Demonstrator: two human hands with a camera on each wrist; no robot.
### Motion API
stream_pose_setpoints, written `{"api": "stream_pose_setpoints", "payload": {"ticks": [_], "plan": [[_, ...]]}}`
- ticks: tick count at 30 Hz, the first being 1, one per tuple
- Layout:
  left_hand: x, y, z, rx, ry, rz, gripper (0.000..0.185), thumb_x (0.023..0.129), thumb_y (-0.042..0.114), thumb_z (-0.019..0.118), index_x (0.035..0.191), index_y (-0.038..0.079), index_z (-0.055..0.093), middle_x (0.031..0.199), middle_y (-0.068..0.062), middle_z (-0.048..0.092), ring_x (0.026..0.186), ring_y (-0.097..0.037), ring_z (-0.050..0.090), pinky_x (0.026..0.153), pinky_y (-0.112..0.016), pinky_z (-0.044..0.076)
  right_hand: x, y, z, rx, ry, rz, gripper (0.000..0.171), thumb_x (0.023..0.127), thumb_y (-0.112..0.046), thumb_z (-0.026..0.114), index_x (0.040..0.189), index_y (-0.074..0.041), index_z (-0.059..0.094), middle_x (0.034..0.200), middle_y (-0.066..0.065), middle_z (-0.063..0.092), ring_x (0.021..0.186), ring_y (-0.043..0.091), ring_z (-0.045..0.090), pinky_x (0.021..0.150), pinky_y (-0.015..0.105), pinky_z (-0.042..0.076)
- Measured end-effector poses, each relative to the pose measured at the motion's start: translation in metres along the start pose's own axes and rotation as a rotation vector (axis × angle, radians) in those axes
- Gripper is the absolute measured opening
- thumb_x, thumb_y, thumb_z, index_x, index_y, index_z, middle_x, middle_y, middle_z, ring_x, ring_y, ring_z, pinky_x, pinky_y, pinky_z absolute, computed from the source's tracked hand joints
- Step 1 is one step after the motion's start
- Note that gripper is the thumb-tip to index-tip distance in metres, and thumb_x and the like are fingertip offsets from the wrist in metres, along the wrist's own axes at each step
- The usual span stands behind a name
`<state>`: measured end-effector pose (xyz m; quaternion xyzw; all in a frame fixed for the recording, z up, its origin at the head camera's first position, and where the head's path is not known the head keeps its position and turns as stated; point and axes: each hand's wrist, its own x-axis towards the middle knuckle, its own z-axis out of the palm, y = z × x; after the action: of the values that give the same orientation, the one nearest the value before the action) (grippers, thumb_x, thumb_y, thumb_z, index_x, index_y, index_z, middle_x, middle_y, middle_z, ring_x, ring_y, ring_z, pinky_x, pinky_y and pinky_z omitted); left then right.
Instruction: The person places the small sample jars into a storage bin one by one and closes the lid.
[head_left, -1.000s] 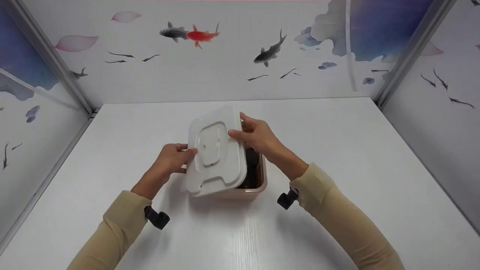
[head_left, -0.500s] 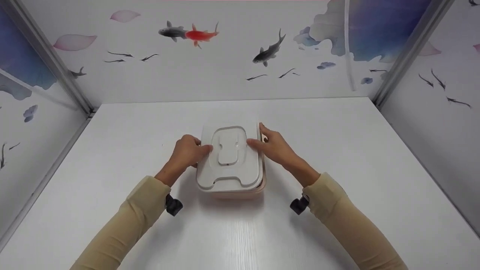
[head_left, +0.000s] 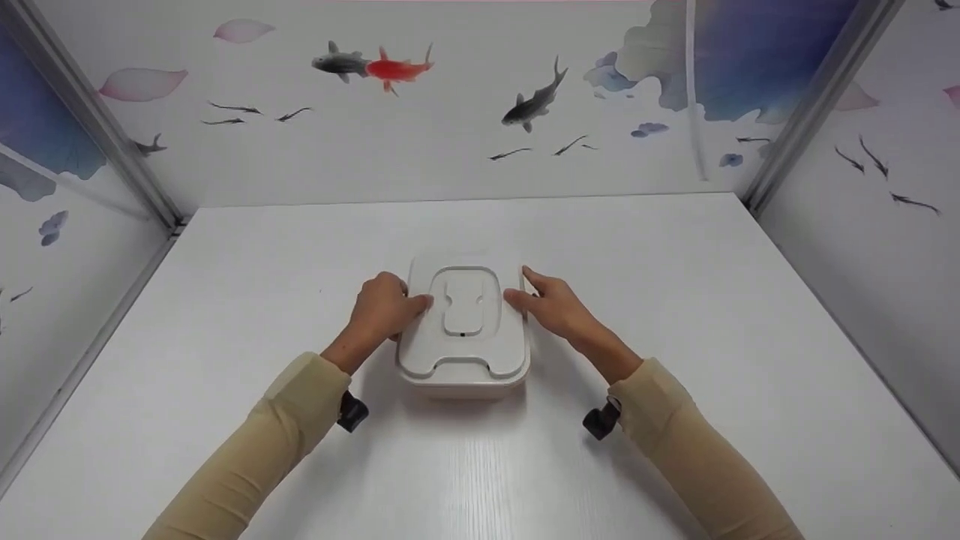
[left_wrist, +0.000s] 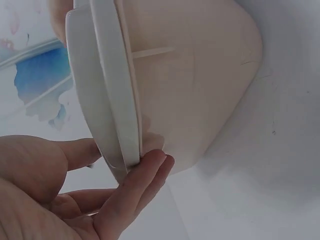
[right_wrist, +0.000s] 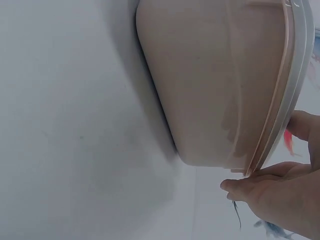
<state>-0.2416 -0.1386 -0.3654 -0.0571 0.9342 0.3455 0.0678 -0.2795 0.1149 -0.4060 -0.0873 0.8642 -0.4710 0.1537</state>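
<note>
A white plastic lid (head_left: 465, 349) with a recessed handle lies level over a pale pink plastic box (head_left: 465, 392) on the table. My left hand (head_left: 381, 306) holds the lid's left edge, thumb on top and fingers curled at the rim. In the left wrist view its fingertips (left_wrist: 155, 162) touch just under the rim of the lid (left_wrist: 117, 85). On the opposite side my right hand (head_left: 559, 304) pinches the right edge, thumb above and fingers along the side. The right wrist view has those fingers against the rim of the box (right_wrist: 210, 85). What the box contains is covered.
A white table (head_left: 712, 360) surrounds the box. Walls printed with fish stand behind (head_left: 420, 150) and on both sides. Each sleeve cuff carries a small black camera, one on the left wrist (head_left: 352, 411) and one on the right (head_left: 601, 420).
The lid was tilted and off to the left, with dark contents showing. It has come down and right onto the box, turning straight, and both hands have moved with it.
</note>
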Motion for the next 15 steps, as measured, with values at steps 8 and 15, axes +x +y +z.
{"api": "stream_pose_setpoints", "payload": {"ticks": [8, 15], "plan": [[-0.0025, -0.0054, 0.0026, -0.042, -0.009, -0.02, 0.038, 0.098, 0.029, 0.066, 0.111, -0.006, 0.067, 0.086, -0.015, 0.069, 0.059, -0.015, 0.064, 0.048, -0.028, 0.058, 0.002, 0.004, 0.0017, 0.028, -0.02, -0.023, 0.076, 0.102, -0.039, 0.057, 0.16, -0.008, 0.019, 0.167, 0.007, 0.021, 0.156, 0.027, 0.018, 0.128, 0.043, 0.02], [-0.0021, -0.005, 0.0057, -0.057, -0.009, -0.024, 0.036, 0.098, 0.03, 0.066, 0.108, -0.004, 0.067, 0.083, -0.011, 0.067, 0.061, -0.015, 0.064, 0.05, -0.029, 0.06, 0.003, 0.0062, -0.0008, 0.079, -0.023, -0.003, 0.079, 0.1, -0.04, 0.061, 0.16, -0.009, 0.02, 0.166, 0.009, 0.026, 0.155, 0.026, 0.023, 0.127, 0.044, 0.024]]}}
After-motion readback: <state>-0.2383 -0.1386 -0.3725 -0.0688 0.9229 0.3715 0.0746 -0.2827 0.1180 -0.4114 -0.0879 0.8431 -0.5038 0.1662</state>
